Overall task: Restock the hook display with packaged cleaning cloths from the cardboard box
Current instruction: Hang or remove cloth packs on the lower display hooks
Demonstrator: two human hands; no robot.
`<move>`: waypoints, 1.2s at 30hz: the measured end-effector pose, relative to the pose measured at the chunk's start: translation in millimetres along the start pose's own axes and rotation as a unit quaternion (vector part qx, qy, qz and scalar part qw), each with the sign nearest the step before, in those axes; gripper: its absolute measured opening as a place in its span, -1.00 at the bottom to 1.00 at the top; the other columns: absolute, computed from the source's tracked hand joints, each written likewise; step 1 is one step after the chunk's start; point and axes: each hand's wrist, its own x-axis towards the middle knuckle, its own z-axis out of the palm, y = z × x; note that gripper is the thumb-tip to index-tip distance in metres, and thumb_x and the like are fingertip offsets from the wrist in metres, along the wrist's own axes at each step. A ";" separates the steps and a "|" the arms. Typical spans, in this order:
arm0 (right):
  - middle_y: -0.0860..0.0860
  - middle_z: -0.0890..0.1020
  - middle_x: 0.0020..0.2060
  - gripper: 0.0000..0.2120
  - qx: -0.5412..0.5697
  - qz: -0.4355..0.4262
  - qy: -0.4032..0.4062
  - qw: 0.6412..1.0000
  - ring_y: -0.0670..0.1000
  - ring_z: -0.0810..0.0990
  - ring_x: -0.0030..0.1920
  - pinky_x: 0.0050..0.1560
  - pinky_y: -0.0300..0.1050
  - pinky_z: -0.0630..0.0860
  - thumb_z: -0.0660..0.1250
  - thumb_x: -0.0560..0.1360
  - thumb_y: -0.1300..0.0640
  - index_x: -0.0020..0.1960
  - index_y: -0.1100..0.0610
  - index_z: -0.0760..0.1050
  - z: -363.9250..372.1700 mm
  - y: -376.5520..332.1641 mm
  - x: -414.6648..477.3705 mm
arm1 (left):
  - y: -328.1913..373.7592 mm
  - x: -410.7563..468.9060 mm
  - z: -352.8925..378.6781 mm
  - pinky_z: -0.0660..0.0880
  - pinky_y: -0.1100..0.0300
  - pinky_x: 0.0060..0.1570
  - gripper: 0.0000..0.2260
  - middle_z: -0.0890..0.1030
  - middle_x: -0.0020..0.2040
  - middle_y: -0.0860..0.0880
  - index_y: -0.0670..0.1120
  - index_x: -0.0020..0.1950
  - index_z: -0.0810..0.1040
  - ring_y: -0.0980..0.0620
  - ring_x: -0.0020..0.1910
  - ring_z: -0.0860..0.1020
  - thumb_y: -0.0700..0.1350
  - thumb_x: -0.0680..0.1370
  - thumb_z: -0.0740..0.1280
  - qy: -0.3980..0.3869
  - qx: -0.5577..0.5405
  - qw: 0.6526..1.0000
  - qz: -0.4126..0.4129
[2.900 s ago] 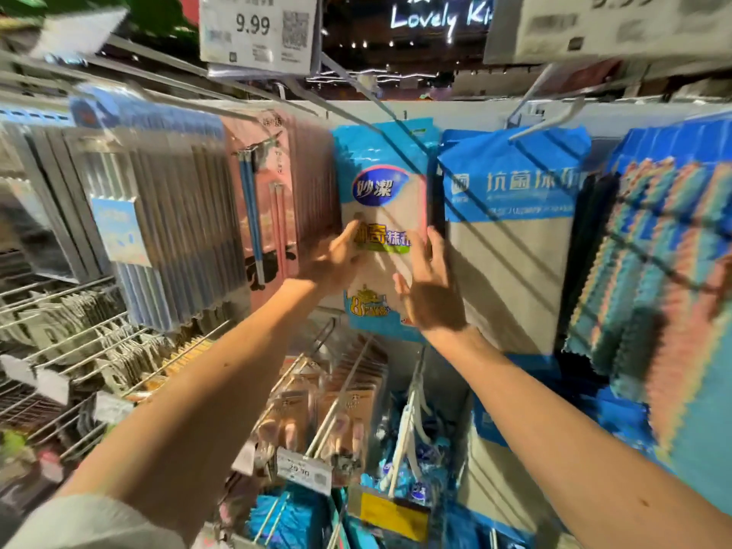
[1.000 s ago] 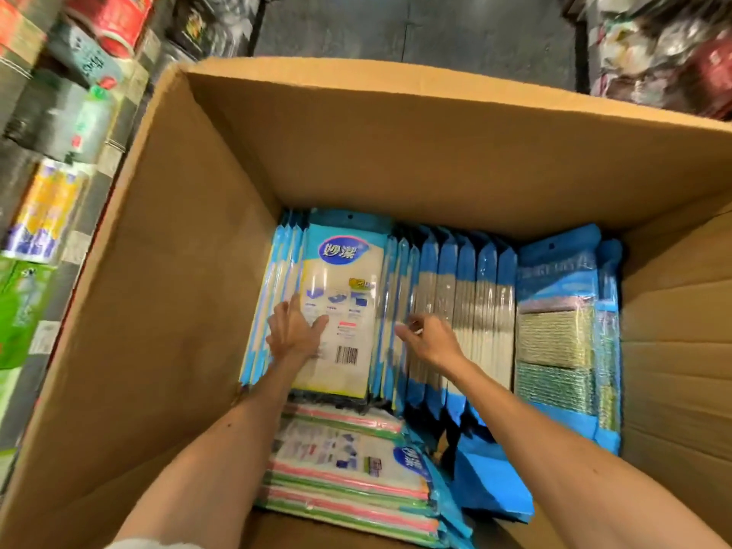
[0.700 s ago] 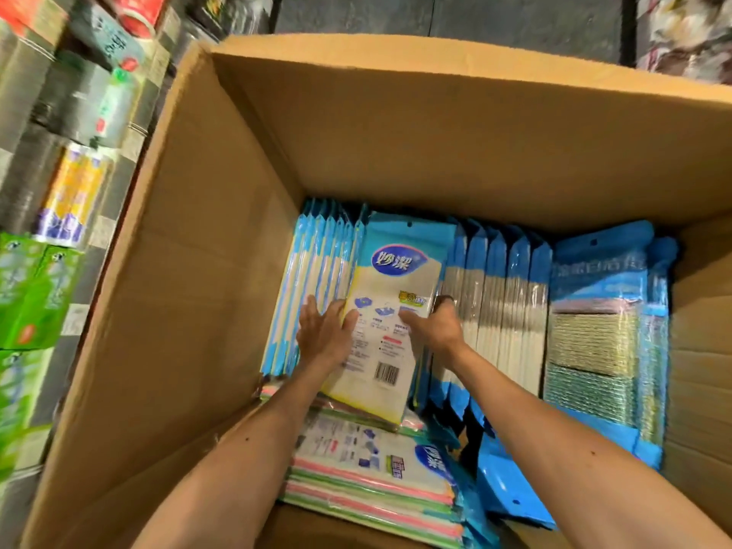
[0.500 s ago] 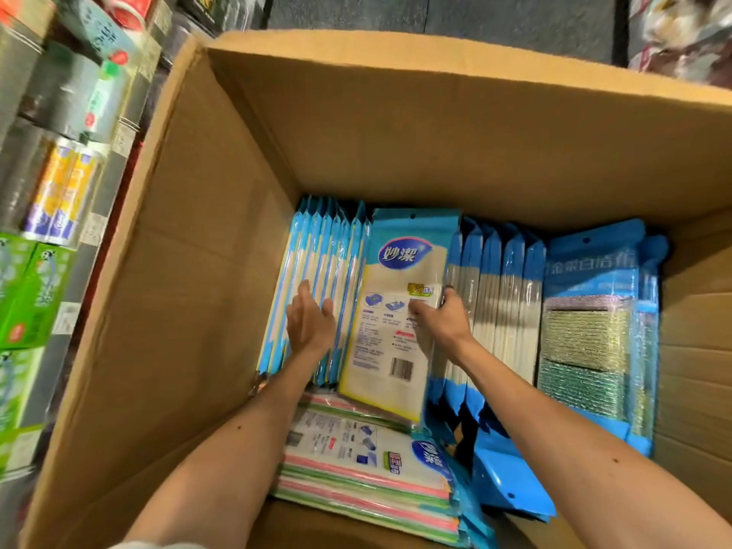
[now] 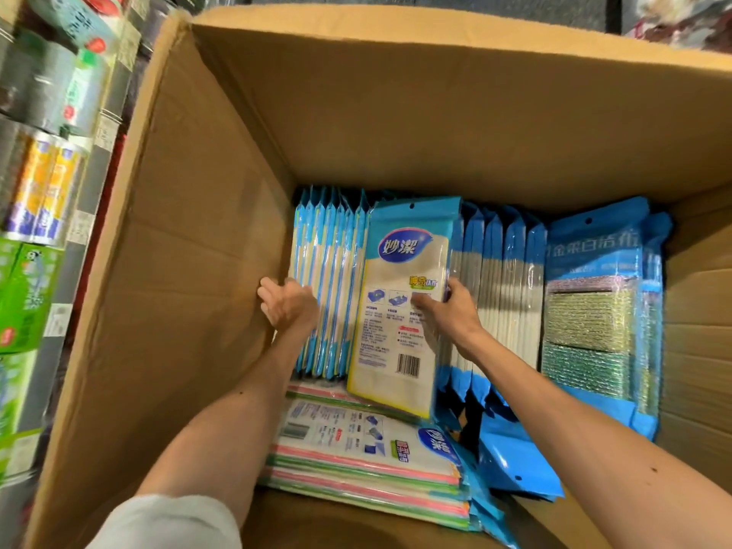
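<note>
Reaching down into the cardboard box (image 5: 190, 271), two bare forearms run forward from the bottom of the head view, with a pale sleeve (image 5: 170, 521) on the left one. Nearer than both hands, a flat stack of packs (image 5: 356, 441) with pink and green edges lies on the box floor. To the right of that stack, under the right forearm, a loose blue pack (image 5: 519, 461) has slumped over.

The left hand (image 5: 287, 307) holds nothing, and its fingers are relaxed and slightly spread. It sits close to the box's left wall. Whether it touches the upright row of packs (image 5: 328, 271) just to its right cannot be told.

The right hand (image 5: 455, 311) is clamped on the right edge of one cleaning cloth pack (image 5: 396, 330), thumb on the printed back, fingers behind. That pack stands between the two hands, tilted, with its barcode low down. Its hang hole rises above the neighbouring packs.

Directly right of the right hand stands a second row of blue-topped packs (image 5: 503, 279). Further right are the scouring pad packs (image 5: 590, 311), which lean against the box's right side.

Beyond the hands rises the far cardboard wall, then dark floor (image 5: 475, 4). Far left of the left hand, outside the box, are shelved goods (image 5: 35, 192), blurred.
</note>
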 end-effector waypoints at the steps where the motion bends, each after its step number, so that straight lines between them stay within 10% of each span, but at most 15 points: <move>1: 0.00 0.66 -0.01 -0.68 -0.004 -0.002 0.004 1.000 0.01 0.69 -0.10 -0.04 0.01 0.65 0.45 0.50 0.19 0.18 0.14 0.42 0.4 0.0 -0.2 | 0.8 -3.7 4.9 0.33 -0.02 0.27 -0.72 0.37 0.35 -0.20 -0.20 0.19 0.56 -0.17 0.32 0.34 -0.02 0.64 0.27 0.010 0.014 1.000 0.018; 9: 0.04 0.66 0.01 -0.64 0.012 0.029 0.005 0.999 0.04 0.69 -0.07 0.01 0.05 0.65 0.44 0.49 0.21 0.20 0.13 0.37 -1.9 4.2 -5.2 | -15.3 -12.2 -2.2 0.39 -0.02 0.10 -0.66 0.49 0.22 -0.21 -0.13 0.27 0.32 -0.24 0.21 0.46 -0.07 0.59 0.35 -0.041 -0.158 0.986 -0.035; 16: 0.10 0.66 0.03 -0.64 0.067 0.034 -0.002 0.997 0.09 0.67 -0.03 0.02 0.10 0.64 0.42 0.43 0.29 0.15 0.14 0.37 -12.5 -12.3 -37.5 | -25.9 -30.6 -57.9 0.39 -0.02 0.21 -0.57 0.57 0.20 -0.13 -0.10 0.39 0.44 -0.16 0.25 0.48 0.02 0.58 0.38 -0.024 -0.118 0.986 0.116; 26: 0.01 0.69 0.00 -0.74 0.127 -0.159 0.012 0.979 0.00 0.68 -0.04 0.09 0.04 0.61 0.44 0.49 0.13 0.13 0.07 0.46 -45.7 -81.4 -161.2 | 21.7 -149.5 -178.1 0.61 0.22 -0.29 -0.83 0.72 -0.14 0.02 -0.07 0.04 0.56 0.10 -0.23 0.67 -0.05 0.67 0.22 -0.253 -0.461 0.835 0.162; 30: -0.14 0.66 0.03 -0.54 0.080 -0.252 0.005 0.964 -0.13 0.63 0.02 0.05 -0.06 0.57 0.41 0.38 -0.28 0.20 -0.10 0.50 -43.2 -92.6 -228.2 | 33.1 -218.9 -201.6 0.64 0.14 -0.15 -0.86 0.70 -0.08 0.03 -0.03 0.05 0.51 0.10 -0.16 0.66 -0.01 0.66 0.21 -0.240 -0.476 0.812 0.239; 36: -0.09 0.51 0.20 -0.47 0.091 -0.349 0.072 0.930 -0.06 0.51 0.25 0.31 0.16 0.46 0.14 0.48 -0.20 0.35 0.00 0.52 -66.9 -84.8 -320.2 | 33.1 -311.3 -244.8 0.63 0.16 -0.16 -0.60 0.69 -0.07 0.04 -0.02 0.05 0.48 0.06 -0.08 0.68 0.10 0.31 0.46 -0.196 -0.445 0.789 0.375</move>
